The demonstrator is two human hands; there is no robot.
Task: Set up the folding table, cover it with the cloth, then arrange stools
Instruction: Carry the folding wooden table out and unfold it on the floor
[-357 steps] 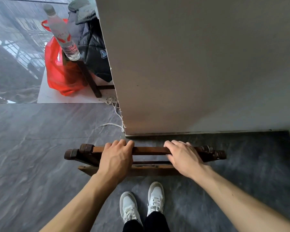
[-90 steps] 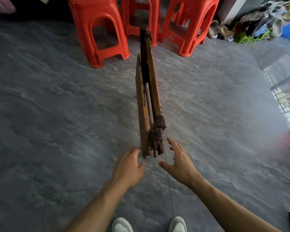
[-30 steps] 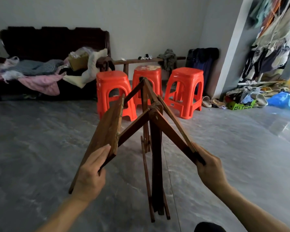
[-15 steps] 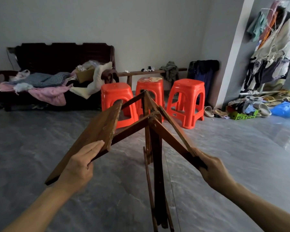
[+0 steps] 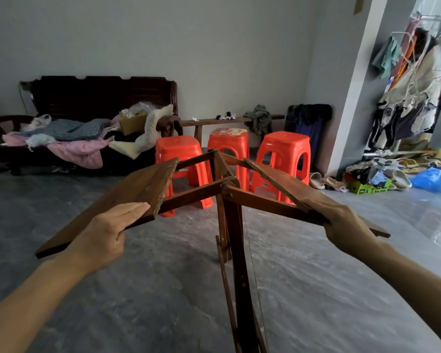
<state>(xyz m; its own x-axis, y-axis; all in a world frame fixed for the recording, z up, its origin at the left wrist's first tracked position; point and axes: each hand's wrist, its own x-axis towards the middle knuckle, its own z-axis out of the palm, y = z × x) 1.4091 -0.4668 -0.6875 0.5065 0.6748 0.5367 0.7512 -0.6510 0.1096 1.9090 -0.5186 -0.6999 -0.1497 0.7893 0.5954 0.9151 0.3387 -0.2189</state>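
Observation:
The brown wooden folding table (image 5: 229,194) stands on its legs in front of me, half unfolded. Its two leaves slope down from the central hinge like a shallow roof. My left hand (image 5: 107,233) holds the near edge of the left leaf (image 5: 127,194), fingers flat on top and thumb underneath. My right hand (image 5: 346,225) grips the near end of the right leaf (image 5: 285,184) and its support bar. Three orange plastic stools (image 5: 181,154) (image 5: 228,143) (image 5: 285,149) stand in a row behind the table. No cloth for the table is recognisable.
A dark wooden sofa (image 5: 99,98) piled with clothes and blankets lines the back wall. A narrow wooden bench (image 5: 214,121) stands behind the stools. Hanging clothes (image 5: 413,80), slippers and clutter (image 5: 377,174) fill the right side. The grey tiled floor (image 5: 150,289) surrounds the table.
Both leaves have swung further outward and upward, closer to level. My hands have moved apart with them, and my view has lifted a little.

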